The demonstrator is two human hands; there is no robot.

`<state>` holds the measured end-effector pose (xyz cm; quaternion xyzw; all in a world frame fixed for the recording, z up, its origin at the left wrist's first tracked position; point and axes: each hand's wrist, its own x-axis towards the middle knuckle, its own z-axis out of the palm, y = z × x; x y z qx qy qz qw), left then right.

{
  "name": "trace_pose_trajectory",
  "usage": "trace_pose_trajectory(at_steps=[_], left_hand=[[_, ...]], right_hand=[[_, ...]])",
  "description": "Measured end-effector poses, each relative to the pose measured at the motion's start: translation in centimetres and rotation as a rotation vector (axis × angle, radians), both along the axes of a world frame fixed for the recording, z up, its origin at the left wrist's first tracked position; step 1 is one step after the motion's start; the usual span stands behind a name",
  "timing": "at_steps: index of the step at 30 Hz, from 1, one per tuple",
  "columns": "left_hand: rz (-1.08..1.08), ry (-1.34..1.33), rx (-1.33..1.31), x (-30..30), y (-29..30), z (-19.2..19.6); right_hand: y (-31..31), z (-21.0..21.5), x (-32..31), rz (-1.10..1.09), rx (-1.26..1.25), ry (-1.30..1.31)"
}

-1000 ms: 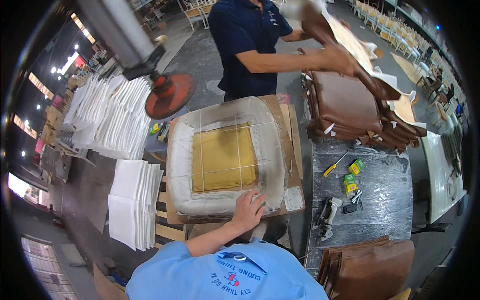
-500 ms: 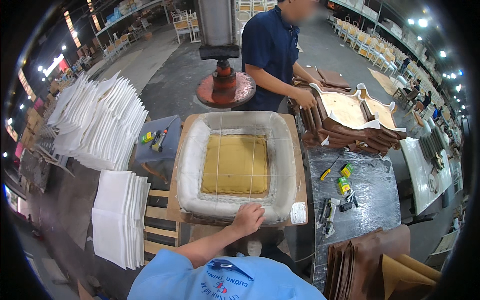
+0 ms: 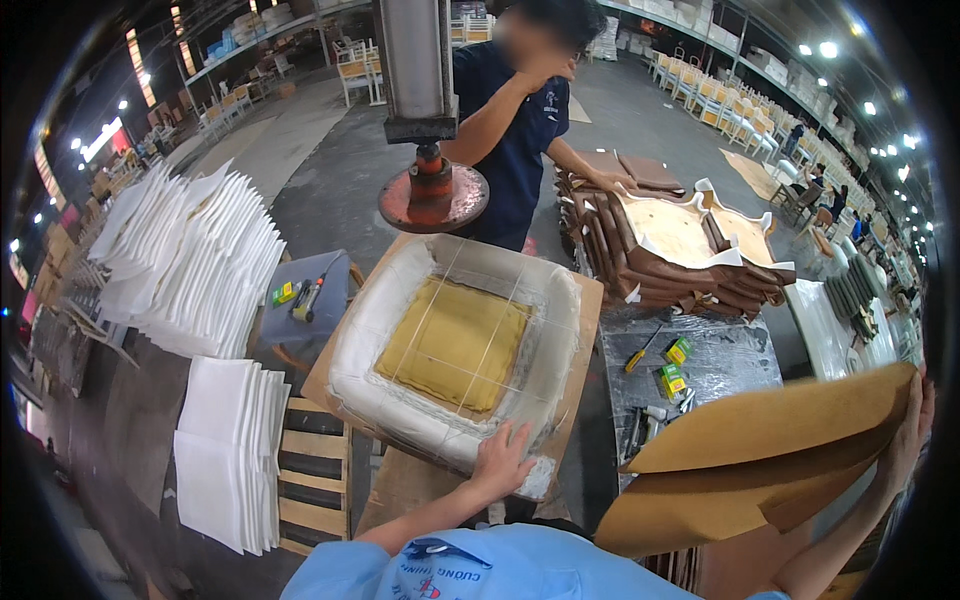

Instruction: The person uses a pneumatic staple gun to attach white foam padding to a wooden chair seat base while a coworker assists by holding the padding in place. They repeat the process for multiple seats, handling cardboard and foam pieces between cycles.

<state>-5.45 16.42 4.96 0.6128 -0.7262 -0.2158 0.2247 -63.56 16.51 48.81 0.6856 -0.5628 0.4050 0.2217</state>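
In front of me a square ring of white padding (image 3: 355,370), wrapped in clear film and crossed by thin strings, lies on a brown board (image 3: 575,400). Inside the ring is a mustard-yellow square pad (image 3: 455,345). My left hand (image 3: 502,462) rests on the ring's near rim, fingers extended, not gripping. At the far right my right hand (image 3: 912,425) holds the edge of a leather sheet (image 3: 760,425), tan side showing, raised and bent over the table's near end. A red round press plate (image 3: 433,198) hangs beyond the ring.
White sheet stacks (image 3: 190,260) stand at left by a slatted pallet (image 3: 312,470). A grey stool (image 3: 310,300) bears tools. On the film-covered table (image 3: 745,355) are small green boxes (image 3: 678,350), a screwdriver (image 3: 642,350) and piled brown cushions (image 3: 640,255). A co-worker (image 3: 510,130) stands behind.
The board and ring have turned clockwise under my left hand. My right hand has come into view, lifting a leather sheet from the stack at lower right. The co-worker has raised one hand.
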Motion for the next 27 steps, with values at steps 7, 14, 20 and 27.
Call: trace_pose_trajectory(at_steps=[7,14,20,27], left_hand=[[0.086,-0.038,0.012,3.7,3.7,-0.4],[-0.027,0.028,0.034,7.6,4.9,-0.3],[-0.079,0.669,0.311,11.0,1.1,1.1],[-0.429,1.745,0.687,9.2,-3.5,10.2]], right_hand=[[-7.5,-2.0,8.8,0.321,0.145,-0.306],[-7.1,-2.1,20.9,0.459,0.293,-0.164],[-6.4,-3.0,29.7,0.748,0.228,-0.266],[-8.8,-4.2,37.2,0.908,0.391,-0.347]])
